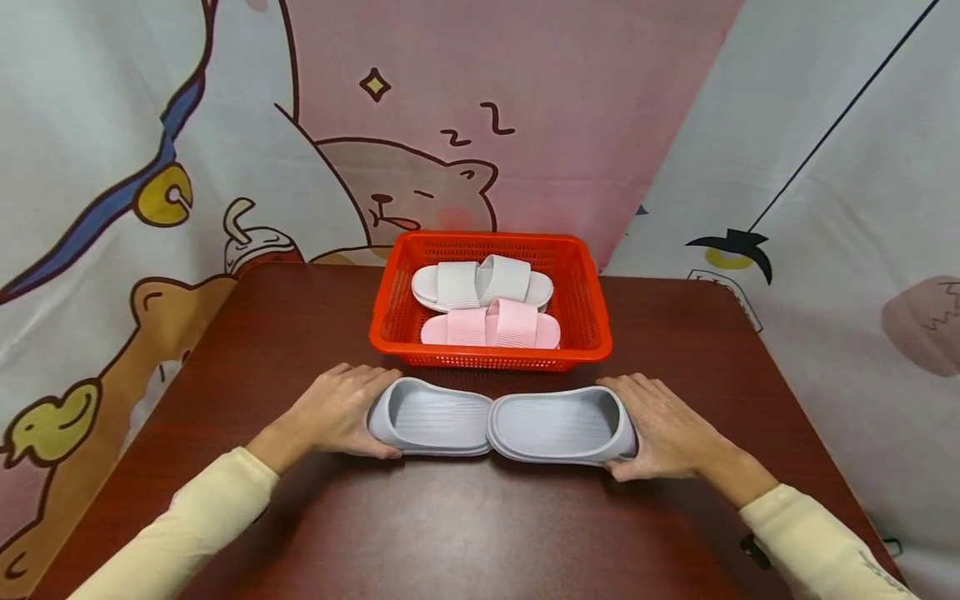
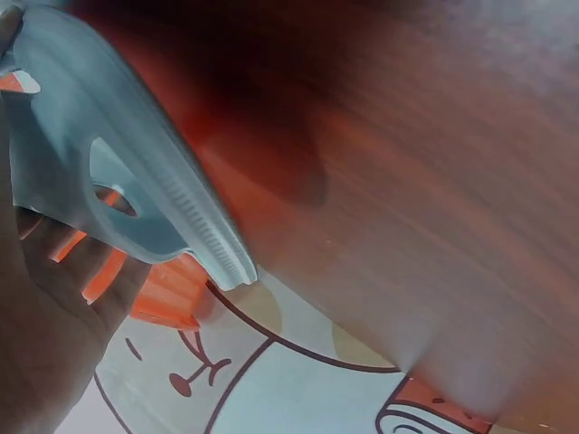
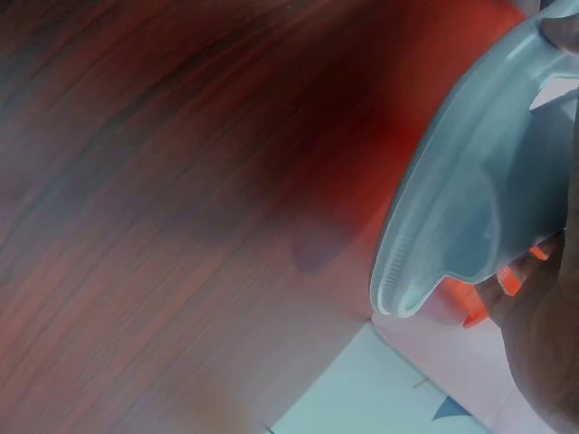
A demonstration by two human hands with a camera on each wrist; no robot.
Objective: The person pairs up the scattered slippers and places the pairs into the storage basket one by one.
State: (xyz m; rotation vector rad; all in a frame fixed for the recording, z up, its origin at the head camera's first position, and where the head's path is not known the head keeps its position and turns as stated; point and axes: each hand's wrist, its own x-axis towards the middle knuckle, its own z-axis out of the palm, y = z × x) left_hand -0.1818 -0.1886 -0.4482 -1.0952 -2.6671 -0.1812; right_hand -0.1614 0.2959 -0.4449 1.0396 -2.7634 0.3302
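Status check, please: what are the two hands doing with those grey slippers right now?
Left hand grips left grey slipper; right hand grips right grey slipper. Slippers tilted, toe to toe on table. Red basket behind, white and pink pairs inside.

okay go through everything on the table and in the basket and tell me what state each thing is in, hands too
Left grey slipper: sole up, gripped by the left hand.
Right grey slipper: sole up, gripped by the right hand, end touching the other.
Red basket: upright on the table, holding two pairs.
White slippers: in the basket, at the back.
Pink slippers: in the basket, at the front.
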